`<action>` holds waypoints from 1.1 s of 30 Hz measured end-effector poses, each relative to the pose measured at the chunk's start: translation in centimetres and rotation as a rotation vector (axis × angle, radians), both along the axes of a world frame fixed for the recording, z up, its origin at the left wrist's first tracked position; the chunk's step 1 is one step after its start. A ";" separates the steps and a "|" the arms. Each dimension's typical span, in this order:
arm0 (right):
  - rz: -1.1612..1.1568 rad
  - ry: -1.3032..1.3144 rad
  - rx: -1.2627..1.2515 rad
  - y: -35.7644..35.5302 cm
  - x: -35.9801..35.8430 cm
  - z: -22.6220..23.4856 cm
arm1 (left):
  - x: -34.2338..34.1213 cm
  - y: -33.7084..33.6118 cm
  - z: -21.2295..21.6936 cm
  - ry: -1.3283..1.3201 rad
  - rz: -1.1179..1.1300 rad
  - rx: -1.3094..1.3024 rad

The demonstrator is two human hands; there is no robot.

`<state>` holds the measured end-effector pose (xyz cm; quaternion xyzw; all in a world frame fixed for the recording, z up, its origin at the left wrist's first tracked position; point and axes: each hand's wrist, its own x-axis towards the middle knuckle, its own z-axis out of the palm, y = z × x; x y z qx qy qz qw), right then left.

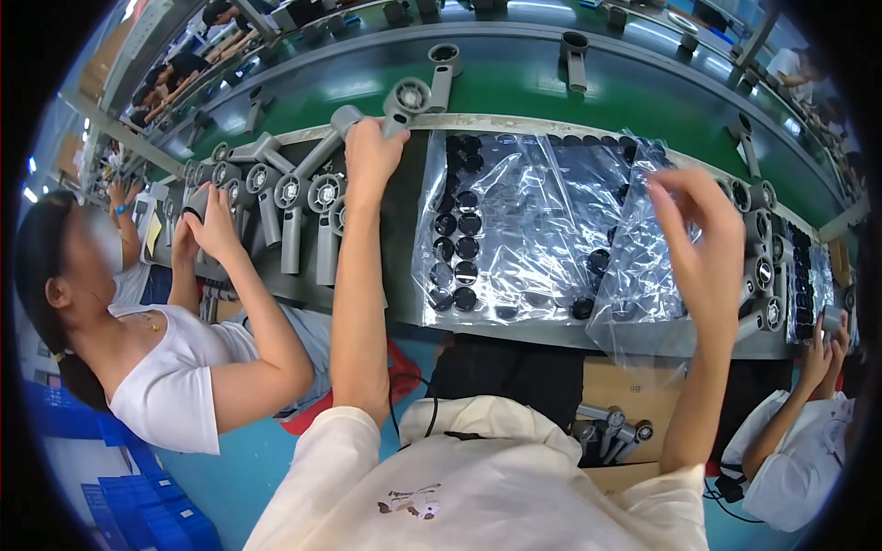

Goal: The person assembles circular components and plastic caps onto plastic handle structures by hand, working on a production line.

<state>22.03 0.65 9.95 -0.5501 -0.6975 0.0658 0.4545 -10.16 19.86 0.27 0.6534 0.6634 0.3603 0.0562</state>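
My left hand (372,158) reaches to the belt's near edge, its fingers closed round the handle of a grey handheld fan (408,95). The fan's round, grilled head points up and away over the green belt. Another grey fan head (346,120) is right beside that hand, its handle sloping down to the left. My right hand (706,225) hovers above the right part of a clear plastic sheet (524,202), fingers bent and apart, with nothing visible in them. Black round caps (467,248) lie in rows under the sheet.
Several grey handheld fans (291,216) lie left of the sheet; more (761,243) lie to its right. A green conveyor belt (514,83) runs behind, carrying spaced fans. Co-workers sit at left (170,358) and right (790,436). Below the table is a cardboard box (634,390) with grey fans.
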 end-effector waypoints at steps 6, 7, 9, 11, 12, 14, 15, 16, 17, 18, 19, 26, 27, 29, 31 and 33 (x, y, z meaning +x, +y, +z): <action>0.504 -0.285 -0.046 17.8 -12.0 -2.7 | 2.2 -13.8 9.0 -0.924 -0.281 -0.188; 0.554 -0.379 -0.033 20.7 -14.5 -4.1 | 2.4 -16.0 9.3 -0.976 -0.324 -0.198; 0.512 -0.458 -0.161 24.6 -18.1 -6.9 | 2.8 -19.7 9.1 -0.981 -0.229 -0.166; 0.570 -0.498 -0.164 27.2 -21.4 -8.7 | 2.1 -22.8 8.4 -0.958 -0.139 -0.162; 0.593 -0.504 -0.168 27.8 -22.6 -9.2 | 1.8 -24.0 8.0 -0.959 -0.126 -0.153; 0.608 -0.535 -0.181 28.6 -24.0 -9.9 | 1.6 -25.6 7.4 -1.136 -0.094 -0.236; 0.609 -0.565 -0.198 28.7 -24.5 -10.0 | 1.5 -26.0 7.0 -1.135 -0.084 -0.232; 0.615 -0.563 -0.199 29.0 -24.9 -10.1 | 1.4 -26.2 6.6 -1.133 -0.078 -0.247; 0.607 -0.558 -0.217 29.0 -25.2 -10.1 | 1.3 -26.3 6.2 -1.133 -0.069 -0.266; 0.596 -0.554 -0.236 28.9 -25.4 -10.1 | 1.2 -26.3 6.1 -1.134 -0.064 -0.271; 0.598 -0.553 -0.244 28.7 -25.5 -10.2 | 1.2 -26.2 6.1 -1.132 -0.080 -0.301; 0.584 -0.498 -0.141 26.8 -22.4 -9.4 | 1.8 -24.7 6.0 -1.183 -0.178 -0.315; 0.650 -0.403 -0.129 26.3 -21.4 -8.1 | 1.9 -24.6 5.9 -1.204 -0.182 -0.300; 0.645 -0.240 -0.099 23.6 -18.0 -5.5 | 2.2 -24.3 5.7 -1.246 -0.221 -0.334; 0.651 0.034 -0.326 19.2 -15.2 -2.6 | 2.4 -24.6 5.4 -1.309 -0.266 -0.370; 0.696 0.279 -0.342 13.9 -11.6 -0.6 | 3.2 -24.2 5.1 -1.318 -0.299 -0.411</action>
